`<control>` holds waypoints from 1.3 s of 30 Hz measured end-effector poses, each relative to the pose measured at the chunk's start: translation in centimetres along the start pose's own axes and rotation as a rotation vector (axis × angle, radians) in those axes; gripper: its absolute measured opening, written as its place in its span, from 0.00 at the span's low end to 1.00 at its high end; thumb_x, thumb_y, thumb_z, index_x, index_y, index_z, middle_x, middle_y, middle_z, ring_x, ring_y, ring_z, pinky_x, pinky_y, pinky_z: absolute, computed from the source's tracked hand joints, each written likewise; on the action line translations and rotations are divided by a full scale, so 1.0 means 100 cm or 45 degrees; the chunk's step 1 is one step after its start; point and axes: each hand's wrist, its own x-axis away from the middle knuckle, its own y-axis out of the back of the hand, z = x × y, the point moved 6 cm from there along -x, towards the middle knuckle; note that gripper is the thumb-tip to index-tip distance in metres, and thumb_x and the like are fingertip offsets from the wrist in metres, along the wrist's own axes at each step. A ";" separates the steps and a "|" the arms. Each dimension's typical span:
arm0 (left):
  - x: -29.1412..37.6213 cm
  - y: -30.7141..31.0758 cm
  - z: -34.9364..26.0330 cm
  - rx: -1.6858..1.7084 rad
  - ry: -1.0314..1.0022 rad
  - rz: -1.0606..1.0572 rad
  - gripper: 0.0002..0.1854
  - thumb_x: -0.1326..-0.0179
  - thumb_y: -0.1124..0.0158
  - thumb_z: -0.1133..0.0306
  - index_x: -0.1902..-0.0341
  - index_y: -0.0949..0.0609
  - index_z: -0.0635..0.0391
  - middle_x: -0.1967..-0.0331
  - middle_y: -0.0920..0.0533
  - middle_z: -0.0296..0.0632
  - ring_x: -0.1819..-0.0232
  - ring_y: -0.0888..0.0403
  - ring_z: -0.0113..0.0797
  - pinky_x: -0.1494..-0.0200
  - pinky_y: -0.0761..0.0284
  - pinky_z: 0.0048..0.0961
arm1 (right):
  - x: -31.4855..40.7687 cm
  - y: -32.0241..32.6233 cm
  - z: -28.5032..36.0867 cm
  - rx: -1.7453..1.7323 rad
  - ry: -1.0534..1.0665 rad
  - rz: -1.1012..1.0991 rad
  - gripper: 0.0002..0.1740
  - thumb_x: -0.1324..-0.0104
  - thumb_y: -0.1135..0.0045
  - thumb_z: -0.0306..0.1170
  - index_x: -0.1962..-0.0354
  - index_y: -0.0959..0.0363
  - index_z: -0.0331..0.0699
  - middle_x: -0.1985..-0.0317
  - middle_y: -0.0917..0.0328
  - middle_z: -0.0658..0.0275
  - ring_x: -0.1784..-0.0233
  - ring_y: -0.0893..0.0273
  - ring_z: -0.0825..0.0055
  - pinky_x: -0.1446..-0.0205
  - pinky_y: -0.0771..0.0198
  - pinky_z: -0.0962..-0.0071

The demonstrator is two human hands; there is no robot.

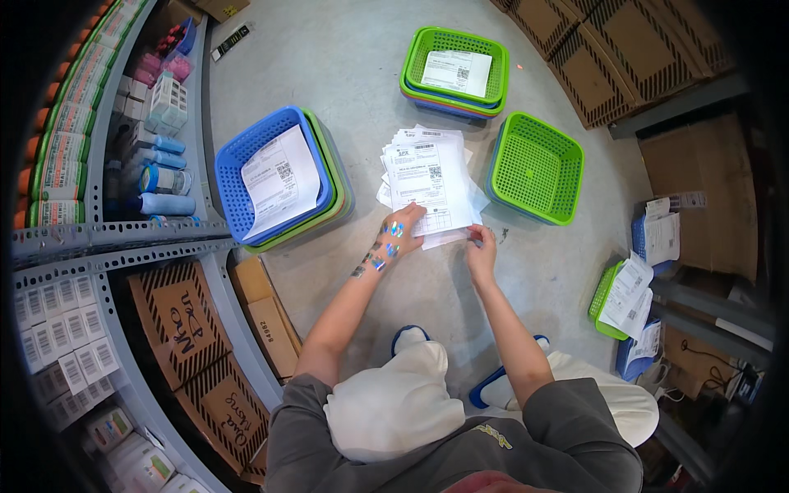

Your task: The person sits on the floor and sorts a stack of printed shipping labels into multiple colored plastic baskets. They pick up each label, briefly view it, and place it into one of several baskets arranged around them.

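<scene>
A loose, fanned stack of printed paper sheets with barcodes and square codes lies on the concrete floor before me. My left hand grips the stack's lower left edge, its fingertips over the top sheet. Several shiny holographic stickers cling to the back of that hand and wrist. At the lower right corner, my right hand pinches the paper edge between thumb and fingers; how many sheets it holds is hidden. A bluish sheet sticks out on the stack's right side.
Nested blue and green baskets stand left, a printed sheet inside. Behind the stack are more green baskets with a sheet; to its right stands a green basket. Metal shelving with goods flanks the left, cartons the upper right.
</scene>
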 end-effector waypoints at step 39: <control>0.137 0.270 -0.211 0.338 -0.908 -1.805 0.07 0.40 0.48 0.68 0.61 0.27 0.54 0.63 0.21 0.41 0.60 0.23 0.43 0.55 0.28 0.38 | 0.086 -0.049 0.307 0.492 2.307 -0.140 0.27 0.49 0.47 0.31 0.47 0.26 0.56 0.77 0.37 0.75 0.77 0.36 0.85 0.72 0.43 0.80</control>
